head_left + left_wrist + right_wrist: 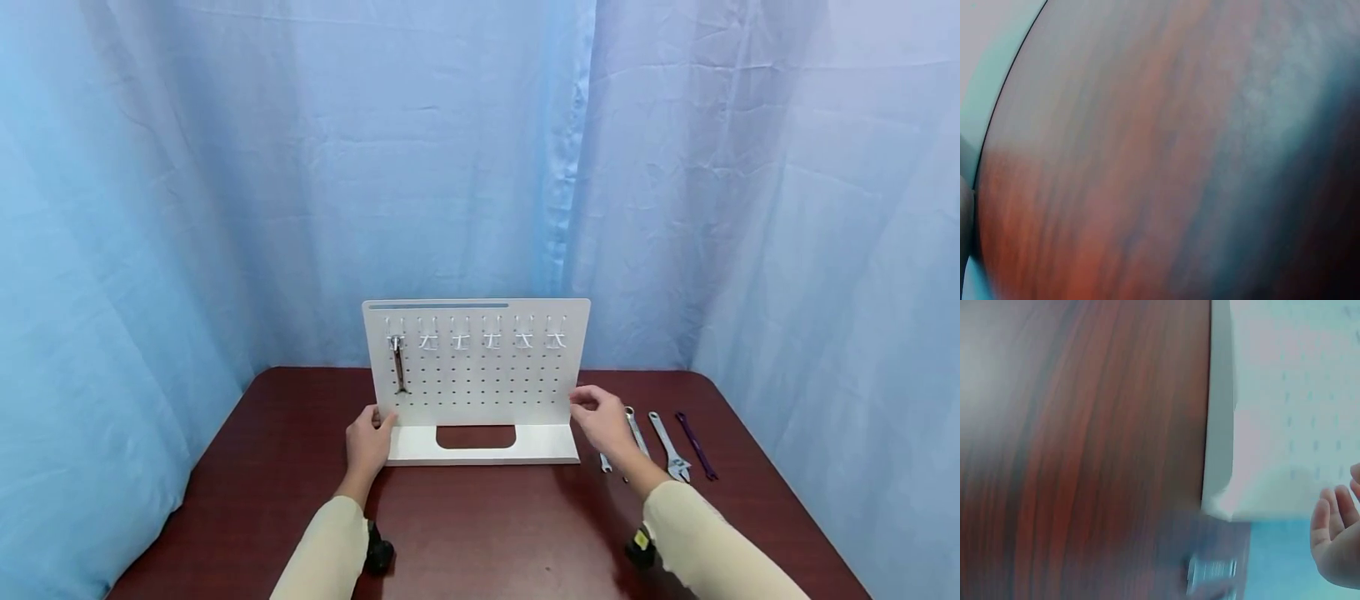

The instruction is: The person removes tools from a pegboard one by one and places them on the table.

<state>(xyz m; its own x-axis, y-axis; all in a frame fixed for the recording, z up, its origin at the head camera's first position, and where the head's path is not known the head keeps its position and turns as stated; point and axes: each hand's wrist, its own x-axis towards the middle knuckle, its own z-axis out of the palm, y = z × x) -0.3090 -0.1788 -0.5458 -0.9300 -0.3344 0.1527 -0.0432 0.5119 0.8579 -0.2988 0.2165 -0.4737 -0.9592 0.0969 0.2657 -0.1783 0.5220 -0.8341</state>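
Note:
A white pegboard (pixel 480 392) stands upright on its base, with a row of white wire hooks (pixel 492 341) near the top. One metal wrench (pixel 399 367) hangs from the leftmost hook. My left hand (pixel 367 442) grips the board's lower left edge, thumb on the front face; the left wrist view is mostly blurred tabletop. At the lower right edge is my right hand (pixel 603 421), its fingers loosely bent beside the board in the right wrist view. Whether those fingertips touch the board is unclear.
Right of the board lie a silver combination wrench (pixel 637 432), an adjustable wrench (pixel 670 446) and a purple wrench (pixel 697 446). Another wrench end (pixel 606 464) shows partly behind my right hand. Light blue curtains (pixel 450 167) surround the dark red-brown table (pixel 480 533).

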